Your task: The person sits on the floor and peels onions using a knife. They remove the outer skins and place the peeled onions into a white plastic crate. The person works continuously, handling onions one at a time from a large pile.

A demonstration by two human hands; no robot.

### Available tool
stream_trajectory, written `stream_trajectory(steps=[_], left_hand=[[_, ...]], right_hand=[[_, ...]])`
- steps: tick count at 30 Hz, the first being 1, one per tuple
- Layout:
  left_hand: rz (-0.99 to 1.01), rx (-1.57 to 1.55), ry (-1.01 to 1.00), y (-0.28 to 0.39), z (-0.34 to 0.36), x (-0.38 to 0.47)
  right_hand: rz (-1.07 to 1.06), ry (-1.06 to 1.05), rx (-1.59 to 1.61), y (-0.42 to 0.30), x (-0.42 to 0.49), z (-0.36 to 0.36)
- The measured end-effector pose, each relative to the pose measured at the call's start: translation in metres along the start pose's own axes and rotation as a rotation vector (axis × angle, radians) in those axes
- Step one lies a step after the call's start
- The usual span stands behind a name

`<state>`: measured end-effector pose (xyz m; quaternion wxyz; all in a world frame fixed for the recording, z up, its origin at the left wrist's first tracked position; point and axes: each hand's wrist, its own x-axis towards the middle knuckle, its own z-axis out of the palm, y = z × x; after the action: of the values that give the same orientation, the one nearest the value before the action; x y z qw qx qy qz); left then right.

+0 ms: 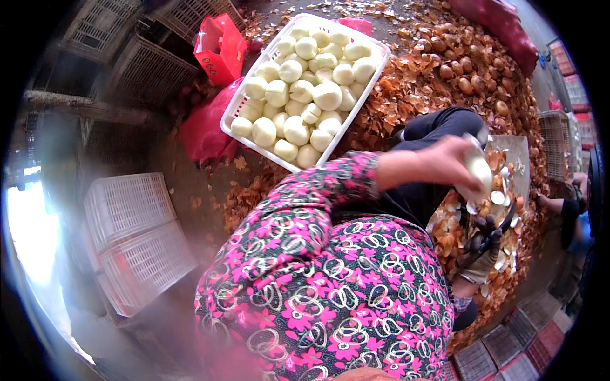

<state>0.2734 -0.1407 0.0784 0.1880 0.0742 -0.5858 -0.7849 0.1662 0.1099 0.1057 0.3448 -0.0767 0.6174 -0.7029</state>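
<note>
My left hand (464, 166) is bare and blurred, with its fingers around a peeled white onion (480, 170). It is over the lap, beside a grey board (512, 147) strewn with onion skins and pale cut pieces. Below it in the picture, my right hand (480, 247), in a dark-coated glove, grips a knife with a curved dark blade (510, 215). Brown skins (445, 231) lie around that hand. A white plastic crate (305, 18) heaped with peeled onions (327, 96) stands on my left side, at the top of the picture.
Unpeeled brown onions (465, 85) and loose skins (391, 90) cover the floor. A red bag (224, 52) and red mesh sacking (209, 126) lie near the crate. Stacked crates (131, 205) stand behind me; more crates (500, 345) stand at lower right. Another person's arm (553, 204) shows at far right.
</note>
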Motion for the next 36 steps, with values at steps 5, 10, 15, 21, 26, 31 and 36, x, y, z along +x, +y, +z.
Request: stream_trajectory(steps=[5,10,15,21,26,31,36], left_hand=[[0.111,0.164,0.580,-0.012,-0.136,-0.092],[0.134,0.126,0.908,-0.051,-0.229,-0.192],[-0.253,1.523,0.948,-0.099,-0.270,-0.245],[-0.391,1.303,1.071,-0.067,-0.298,-0.234],[-0.480,1.420,0.815,-0.032,-0.292,-0.182],[-0.804,1.536,0.423,-0.063,-0.276,-0.155],[-0.323,1.164,0.935,-0.100,-0.282,-0.182]], right_hand=[[-0.015,0.153,0.004,0.011,0.013,-0.032],[0.067,0.125,0.098,0.018,0.029,-0.069],[0.086,0.182,0.103,0.026,0.040,-0.088],[0.095,0.243,0.081,0.027,0.040,-0.084],[0.117,0.262,0.085,0.027,0.045,-0.088],[0.142,0.275,0.101,0.029,0.050,-0.095],[0.152,0.290,0.108,0.031,0.051,-0.100]])
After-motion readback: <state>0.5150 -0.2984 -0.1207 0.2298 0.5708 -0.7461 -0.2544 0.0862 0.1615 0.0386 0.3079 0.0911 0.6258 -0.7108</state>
